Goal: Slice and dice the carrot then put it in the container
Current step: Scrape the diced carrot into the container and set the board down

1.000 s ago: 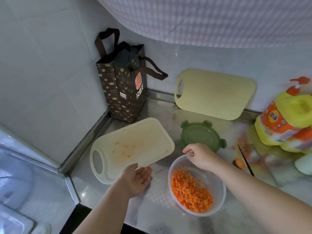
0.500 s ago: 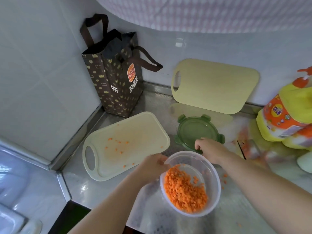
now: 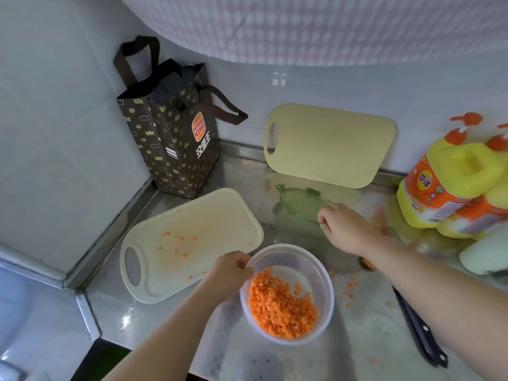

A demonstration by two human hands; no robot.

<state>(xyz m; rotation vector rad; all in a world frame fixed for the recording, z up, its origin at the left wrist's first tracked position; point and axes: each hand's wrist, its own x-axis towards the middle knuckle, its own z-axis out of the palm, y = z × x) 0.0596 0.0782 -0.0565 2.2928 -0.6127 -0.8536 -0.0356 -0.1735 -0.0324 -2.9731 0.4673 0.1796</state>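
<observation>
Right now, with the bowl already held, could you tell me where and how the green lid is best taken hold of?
Take the green lid by its right rim, coming from the right, where the right hand already touches it. It looks tilted, right edge raised, so fingers could likely slip under that edge. Its clip tabs stick out at the far and left sides; motion blur hides finer detail.

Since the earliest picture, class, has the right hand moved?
Yes. The right hand left the bowl rim and went back toward the wall, onto the green lid, now blurred and seemingly tilted.
</observation>
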